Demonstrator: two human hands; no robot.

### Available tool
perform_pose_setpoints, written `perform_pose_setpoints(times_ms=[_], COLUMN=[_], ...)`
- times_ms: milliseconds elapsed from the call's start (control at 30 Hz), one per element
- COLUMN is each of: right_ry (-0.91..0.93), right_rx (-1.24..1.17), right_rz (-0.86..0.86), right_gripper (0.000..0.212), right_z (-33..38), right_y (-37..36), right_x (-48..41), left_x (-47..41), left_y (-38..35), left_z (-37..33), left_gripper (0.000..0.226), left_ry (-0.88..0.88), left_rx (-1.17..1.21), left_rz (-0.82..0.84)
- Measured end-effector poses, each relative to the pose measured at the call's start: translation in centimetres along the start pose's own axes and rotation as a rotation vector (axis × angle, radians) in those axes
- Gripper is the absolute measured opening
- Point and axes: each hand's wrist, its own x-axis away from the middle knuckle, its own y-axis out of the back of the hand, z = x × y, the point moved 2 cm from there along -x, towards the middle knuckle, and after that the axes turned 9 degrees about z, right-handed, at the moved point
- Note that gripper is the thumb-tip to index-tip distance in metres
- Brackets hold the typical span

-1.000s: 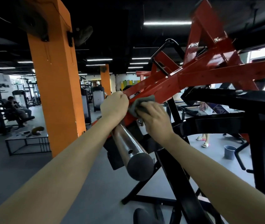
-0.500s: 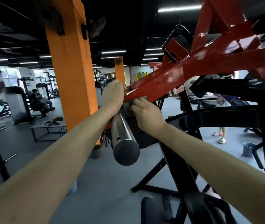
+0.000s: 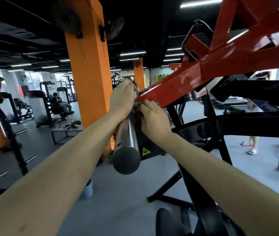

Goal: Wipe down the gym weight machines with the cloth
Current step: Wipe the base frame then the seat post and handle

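One steel bar [image 3: 126, 133], left hand [image 3: 121, 97] curled round it | one cloth [image 3: 136, 105], right hand [image 3: 150, 116] pinching it

No words or numbers can be read. The only sign is a yellow triangular warning sticker [image 3: 146, 152] with a black pictogram too small to make out. It is on the machine's black panel [image 3: 153, 145], just beside the bar [image 3: 126, 138].

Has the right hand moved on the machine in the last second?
Yes. The right hand and cloth slid down off the red beam to just under its lower edge, beside the steel peg.
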Motion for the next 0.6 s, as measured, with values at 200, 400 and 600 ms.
perform_pose_setpoints(times_ms=[200, 400, 600], right_ry=[0.315, -0.103, -0.401], right_rx=[0.196, 0.114, -0.038], right_rz=[0.265, -0.193, -0.288], right_gripper=[0.019, 0.019, 0.024], right_z=[-3.7, -7.1, 1.2], right_y=[3.1, 5.4, -0.6], right_x=[-1.5, -0.5, -0.1], left_x=[0.2, 0.1, 0.1], left_y=[-0.4, -0.7, -0.1], left_z=[-0.4, -1.2, -1.5], left_gripper=[0.026, 0.025, 0.022], left_ry=[-0.035, -0.084, -0.213], left_rx=[-0.060, -0.068, -0.095], left_rz=[0.071, 0.143, 0.164])
